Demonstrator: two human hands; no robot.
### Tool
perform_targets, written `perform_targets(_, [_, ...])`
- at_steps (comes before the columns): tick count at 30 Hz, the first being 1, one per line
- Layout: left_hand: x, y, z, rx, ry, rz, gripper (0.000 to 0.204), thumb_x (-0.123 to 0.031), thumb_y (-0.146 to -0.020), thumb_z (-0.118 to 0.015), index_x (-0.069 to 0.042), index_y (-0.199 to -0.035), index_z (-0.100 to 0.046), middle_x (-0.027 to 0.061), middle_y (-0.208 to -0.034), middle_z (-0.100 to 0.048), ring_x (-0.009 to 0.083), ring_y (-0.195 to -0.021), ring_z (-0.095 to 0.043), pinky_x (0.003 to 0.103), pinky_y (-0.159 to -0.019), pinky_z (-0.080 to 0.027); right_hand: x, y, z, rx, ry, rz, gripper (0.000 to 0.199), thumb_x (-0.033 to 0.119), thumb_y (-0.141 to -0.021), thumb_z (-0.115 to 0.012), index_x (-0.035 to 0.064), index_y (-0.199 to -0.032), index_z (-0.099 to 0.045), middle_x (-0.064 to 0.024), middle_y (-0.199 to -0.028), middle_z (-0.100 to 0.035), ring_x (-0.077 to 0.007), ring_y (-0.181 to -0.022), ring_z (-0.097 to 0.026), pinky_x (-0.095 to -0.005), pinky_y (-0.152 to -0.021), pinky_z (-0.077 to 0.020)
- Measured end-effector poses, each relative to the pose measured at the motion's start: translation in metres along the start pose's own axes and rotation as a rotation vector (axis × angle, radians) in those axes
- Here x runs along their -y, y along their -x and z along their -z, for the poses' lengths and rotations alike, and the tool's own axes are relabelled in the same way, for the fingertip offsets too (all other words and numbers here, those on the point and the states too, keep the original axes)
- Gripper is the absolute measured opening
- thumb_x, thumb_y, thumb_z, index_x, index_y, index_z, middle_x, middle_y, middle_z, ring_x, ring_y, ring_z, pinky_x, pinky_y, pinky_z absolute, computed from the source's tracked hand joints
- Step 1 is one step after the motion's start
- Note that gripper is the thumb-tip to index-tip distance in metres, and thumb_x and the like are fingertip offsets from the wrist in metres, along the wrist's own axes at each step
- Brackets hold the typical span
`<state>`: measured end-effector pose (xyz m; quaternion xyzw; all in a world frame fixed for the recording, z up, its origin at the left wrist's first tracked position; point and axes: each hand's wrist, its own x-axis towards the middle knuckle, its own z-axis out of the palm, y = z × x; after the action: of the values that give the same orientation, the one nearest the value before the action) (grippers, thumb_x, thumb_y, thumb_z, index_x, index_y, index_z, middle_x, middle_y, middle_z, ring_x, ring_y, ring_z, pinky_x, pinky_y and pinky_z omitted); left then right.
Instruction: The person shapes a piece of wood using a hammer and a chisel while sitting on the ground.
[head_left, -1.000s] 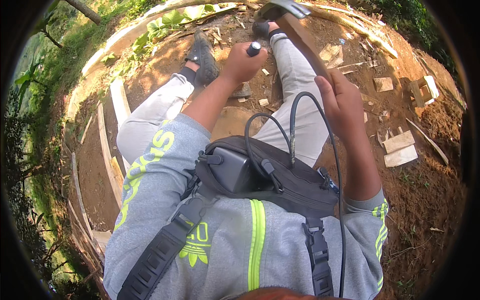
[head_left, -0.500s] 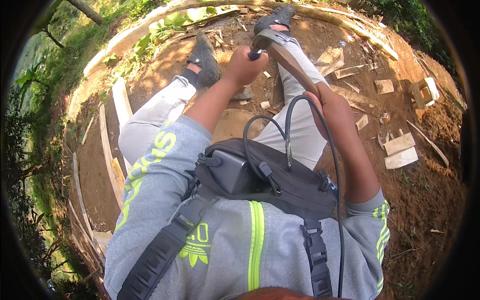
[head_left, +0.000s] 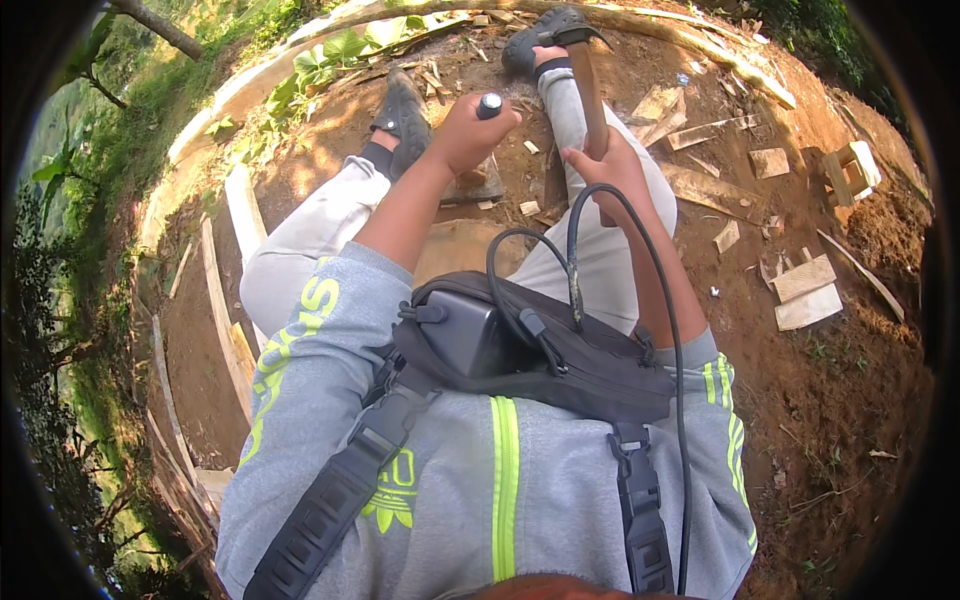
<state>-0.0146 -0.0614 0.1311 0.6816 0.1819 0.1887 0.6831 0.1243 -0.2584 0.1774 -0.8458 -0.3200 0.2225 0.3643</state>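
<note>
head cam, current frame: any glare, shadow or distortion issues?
Head view: sunlit plank at left nearly white; head view: soil by the leaves dappled with shade; head view: rim black, edges bowing near it; head view: hammer head hard to separate from the dark shoe.

Grey sweatshirt (head_left: 570,480) with lime zip (head_left: 506,490), pale trousers (head_left: 295,255), dark clogs (head_left: 407,120).

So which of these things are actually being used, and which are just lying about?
Apparently in use:
- hammer, in the right hand
- dark handle, in the left hand

Apparently lying about:
- wood block
- green leaves
- long plank
</note>
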Motion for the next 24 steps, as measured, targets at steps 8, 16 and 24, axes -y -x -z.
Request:
perform_targets(8, [0.003, -0.002, 0.025, 0.047, 0.216, 0.033, 0.027, -0.016, -0.096, -0.062, -0.008, -0.072, -0.055, -0.0005, -0.065, -0.050, 0.0121, -0.062, -0.046, 0.031, -0.061, -0.037, -0.039, -0.045, -0.130, 0.304, 0.100, 0.086, 0.051, 0.020, -0.079, -0.089, -0.0021, -0.115, -0.061, -0.0219, -0.105, -0.073, -0.0367, -0.101, -0.072, -0.0440, -0.086, -0.0552])
perform_targets(16, [0.008, -0.002, 0.034, -0.018, 0.384, -0.019, 0.031, -0.011, -0.099, -0.059, -0.008, -0.070, -0.051, 0.0003, -0.061, -0.047, 0.0130, -0.058, -0.044, 0.032, -0.059, -0.038, -0.056, -0.050, -0.165, 0.221, 0.068, 0.073, 0.048, 0.021, -0.081, -0.087, -0.0008, -0.115, -0.060, -0.0230, -0.105, -0.072, -0.0399, -0.101, -0.071, -0.0457, -0.085, -0.0543])
perform_targets(24, [0.013, 0.006, -0.001, -0.420, 0.172, -0.114, 0.032, -0.013, -0.104, -0.060, -0.006, -0.073, -0.055, -0.0014, -0.064, -0.053, 0.0079, -0.059, -0.048, 0.029, -0.056, -0.039, -0.062, -0.062, -0.163, 0.272, 0.164, 0.143, 0.035, 0.015, -0.086, -0.078, 0.0013, -0.114, -0.061, -0.0262, -0.100, -0.072, -0.0453, -0.100, -0.069, -0.0520, -0.084, -0.0531])
